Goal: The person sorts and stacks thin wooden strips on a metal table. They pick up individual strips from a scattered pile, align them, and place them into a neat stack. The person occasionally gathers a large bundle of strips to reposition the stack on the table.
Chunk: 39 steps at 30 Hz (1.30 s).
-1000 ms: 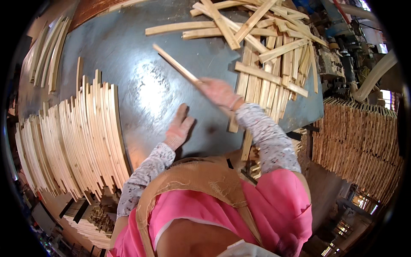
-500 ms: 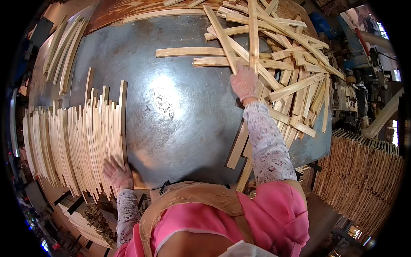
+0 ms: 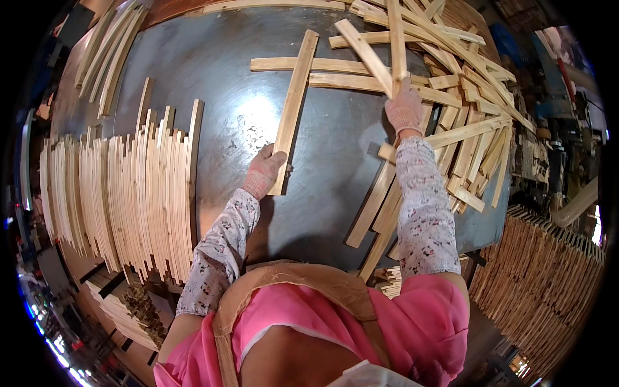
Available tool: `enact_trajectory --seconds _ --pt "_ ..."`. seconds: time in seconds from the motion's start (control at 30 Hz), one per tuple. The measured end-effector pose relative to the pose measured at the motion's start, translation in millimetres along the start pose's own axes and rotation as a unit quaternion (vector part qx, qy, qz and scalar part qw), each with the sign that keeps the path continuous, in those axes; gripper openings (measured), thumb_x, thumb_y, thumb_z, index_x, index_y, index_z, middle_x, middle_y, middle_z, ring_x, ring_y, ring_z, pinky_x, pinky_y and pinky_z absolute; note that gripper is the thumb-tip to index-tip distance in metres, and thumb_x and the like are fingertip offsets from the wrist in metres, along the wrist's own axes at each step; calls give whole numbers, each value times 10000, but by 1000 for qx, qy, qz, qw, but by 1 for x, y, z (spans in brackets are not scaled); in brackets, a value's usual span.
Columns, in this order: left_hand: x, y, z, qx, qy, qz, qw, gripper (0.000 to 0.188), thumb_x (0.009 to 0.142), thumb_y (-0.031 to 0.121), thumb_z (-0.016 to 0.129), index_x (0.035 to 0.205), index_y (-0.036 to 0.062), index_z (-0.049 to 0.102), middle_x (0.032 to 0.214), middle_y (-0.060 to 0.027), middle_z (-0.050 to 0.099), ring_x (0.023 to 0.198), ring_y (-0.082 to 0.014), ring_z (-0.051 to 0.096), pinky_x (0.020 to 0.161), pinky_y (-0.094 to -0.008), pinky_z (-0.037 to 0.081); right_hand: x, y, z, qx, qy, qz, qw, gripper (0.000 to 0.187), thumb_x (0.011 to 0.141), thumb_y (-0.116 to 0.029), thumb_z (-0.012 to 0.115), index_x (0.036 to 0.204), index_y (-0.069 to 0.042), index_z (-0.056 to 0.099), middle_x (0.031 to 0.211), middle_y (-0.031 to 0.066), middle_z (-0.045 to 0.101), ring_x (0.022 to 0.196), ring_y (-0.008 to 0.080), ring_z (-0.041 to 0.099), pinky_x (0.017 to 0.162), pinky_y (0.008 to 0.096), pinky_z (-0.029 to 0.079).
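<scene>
My left hand [image 3: 264,170], in a pinkish work glove, is closed around the near part of a wooden slat [image 3: 298,106] held at a slant over the metal table. My right hand [image 3: 405,111], gloved alike, is closed at the near end of another wooden slat [image 3: 366,55] by the loose pile. One more slat [image 3: 396,39] also ends at its fingertips; whether it is gripped too I cannot tell. Two slats [image 3: 277,64] lie crosswise between my hands. Left of my left hand, a row of slats [image 3: 151,193] stands closely side by side.
The grey metal table [image 3: 232,168] spreads before me. A jumbled slat pile [image 3: 471,122] covers its right side. A few slats [image 3: 119,55] lie far left. Stacked wood strips [image 3: 535,271] stand low at right, another stack [image 3: 129,309] low at left. Machinery [image 3: 561,155] stands beyond the table's right edge.
My left hand has left the edge of the slat row, moved right and forward, and now grips a slat. My right hand stays at the pile; the slat by its fingers has shifted nearer.
</scene>
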<state>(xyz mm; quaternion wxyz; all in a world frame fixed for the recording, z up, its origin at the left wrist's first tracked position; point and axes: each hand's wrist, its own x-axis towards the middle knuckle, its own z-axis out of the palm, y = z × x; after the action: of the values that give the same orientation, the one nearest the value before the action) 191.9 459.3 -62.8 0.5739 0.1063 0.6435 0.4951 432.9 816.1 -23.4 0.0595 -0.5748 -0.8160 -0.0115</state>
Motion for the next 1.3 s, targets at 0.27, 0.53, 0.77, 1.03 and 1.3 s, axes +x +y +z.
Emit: enact_trajectory --seconds 0.27,0.53,0.77,1.03,1.3 --pt "-49 -63 11 -22 49 146 988 769 1043 280 709 1697 103 346 1177 -59 664 1089 -137 623 936 -307 557 -148 -167 6 591 -268 26 761 743 899 -271 776 1528 -9 478 1161 215 707 964 258 716 869 414 594" --pt "-83 -23 -45 8 47 45 998 772 966 349 798 1571 -3 473 1192 -149 719 1058 -238 701 951 -345 584 -252 -193 7 465 -324 -120 815 619 1036 -406 640 1472 16 516 976 223 760 988 394 741 900 488 580" --pt "-102 -6 -18 527 239 -7 816 838 791 498 840 1420 -14 631 1596 -190 511 1483 -401 461 1253 -459 374 -298 -183 -12 265 -464 -456 712 530 996 -506 595 1280 -71 699 1096 231 747 985 456 719 860 578 574" --pt "-135 -26 -50 402 208 -66 889 717 832 368 838 1445 94 587 1475 -200 584 1381 -396 557 1157 -461 474 16 -28 12 -141 34 -216 966 623 882 -307 739 1463 -130 604 1281 155 716 1158 363 691 1059 520 501" --pt "-202 -103 -60 433 294 -54 850 845 822 307 843 1555 152 450 1405 -200 561 1317 -438 561 1121 -506 488 68 -153 2 36 -62 -307 949 566 923 -375 750 1432 -170 612 1357 150 702 1207 380 700 1052 498 548"
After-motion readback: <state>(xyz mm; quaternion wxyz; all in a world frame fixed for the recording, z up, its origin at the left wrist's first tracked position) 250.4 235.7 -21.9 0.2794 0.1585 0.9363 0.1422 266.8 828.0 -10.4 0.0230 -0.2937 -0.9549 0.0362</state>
